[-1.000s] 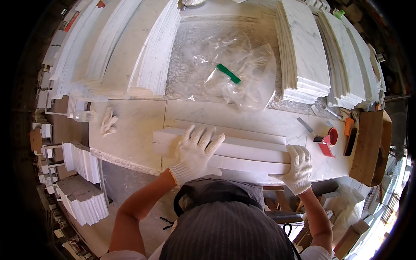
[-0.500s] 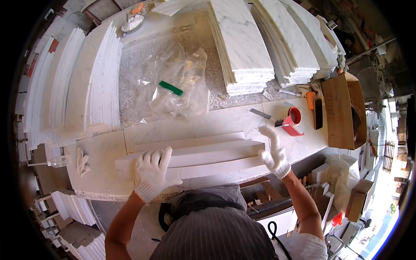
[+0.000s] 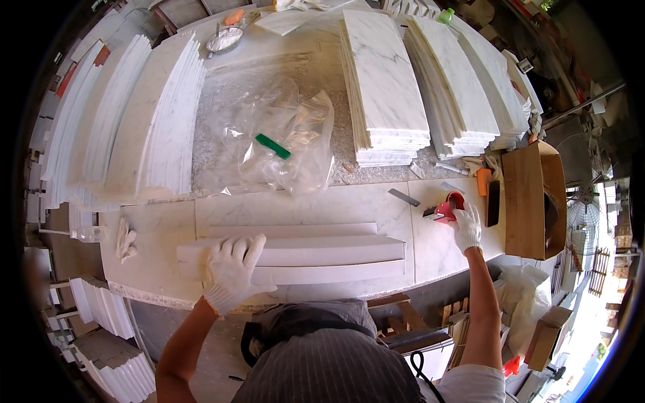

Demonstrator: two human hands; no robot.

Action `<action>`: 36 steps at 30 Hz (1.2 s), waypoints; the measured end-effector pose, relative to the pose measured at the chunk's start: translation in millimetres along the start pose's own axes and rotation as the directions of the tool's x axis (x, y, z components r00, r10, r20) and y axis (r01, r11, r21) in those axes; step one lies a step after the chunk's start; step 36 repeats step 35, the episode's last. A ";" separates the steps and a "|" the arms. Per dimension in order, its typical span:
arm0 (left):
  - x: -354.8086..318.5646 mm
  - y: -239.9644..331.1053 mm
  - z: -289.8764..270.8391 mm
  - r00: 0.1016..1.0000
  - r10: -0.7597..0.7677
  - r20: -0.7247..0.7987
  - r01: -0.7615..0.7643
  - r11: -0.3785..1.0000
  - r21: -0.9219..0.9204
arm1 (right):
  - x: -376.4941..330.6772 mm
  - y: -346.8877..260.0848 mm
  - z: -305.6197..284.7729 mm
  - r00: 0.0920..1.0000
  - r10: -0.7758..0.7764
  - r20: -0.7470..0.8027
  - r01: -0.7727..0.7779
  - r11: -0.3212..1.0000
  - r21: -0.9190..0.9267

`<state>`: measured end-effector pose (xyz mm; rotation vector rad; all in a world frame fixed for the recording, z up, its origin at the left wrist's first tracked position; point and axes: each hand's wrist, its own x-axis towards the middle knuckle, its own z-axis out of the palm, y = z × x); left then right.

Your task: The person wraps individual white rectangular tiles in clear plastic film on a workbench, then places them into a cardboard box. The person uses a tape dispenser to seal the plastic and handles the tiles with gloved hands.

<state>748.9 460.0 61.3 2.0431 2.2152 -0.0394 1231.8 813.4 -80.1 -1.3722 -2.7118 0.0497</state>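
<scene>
Left grip flat on stone, right grip on the tape dispenser.

Your left hand (image 3: pixel 232 272), gloved, lies spread open on the left end of 3 stacked white marble strips (image 3: pixel 302 254) near the front of the tabletop (image 3: pixel 154 235), pressing rather than clasping. They look heavy, stiff, smooth and brittle: lift near both ends. Your right hand (image 3: pixel 467 227) curls onto the red tape dispenser (image 3: pixel 449 207); I can't tell whether it grips it.

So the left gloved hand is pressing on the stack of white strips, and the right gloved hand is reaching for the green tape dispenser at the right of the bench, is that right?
Not quite. The head view shows the tape dispenser under the right hand is red, not green. The rest holds: the left hand presses on the stack of white strips, and the dispenser sits at the right of the bench.
</scene>
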 end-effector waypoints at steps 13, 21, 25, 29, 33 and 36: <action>-0.8 -1.9 1.8 0.998 0.032 -0.060 -0.031 0.999 0.007 | 41.2 -104.9 -72.5 0.943 0.247 0.223 -0.200 -0.113 0.973; -8.8 -7.0 3.7 0.998 0.002 -0.060 -0.002 1.000 -0.001 | 71.5 -196.2 -99.8 0.861 -0.033 0.508 -0.395 -0.672 0.626; -15.3 -13.8 29.7 0.993 0.010 -0.113 0.000 0.997 0.080 | 91.7 -288.5 -142.3 0.874 -0.304 0.380 -0.479 -0.400 0.781; -20.5 -17.2 21.9 0.990 -0.023 -0.142 0.004 0.991 -0.136 | 128.7 -371.5 -165.1 0.734 -0.588 0.339 -0.456 -0.056 0.888; -16.6 -16.2 53.8 0.944 -0.062 -0.325 0.073 0.997 0.023 | 163.7 -489.9 -197.4 0.593 -0.727 0.345 -0.305 0.193 0.932; -18.1 -20.9 79.2 0.888 -0.113 -0.445 0.153 0.987 0.054 | 178.3 -554.3 -216.9 0.412 -0.775 0.479 -0.283 0.391 0.876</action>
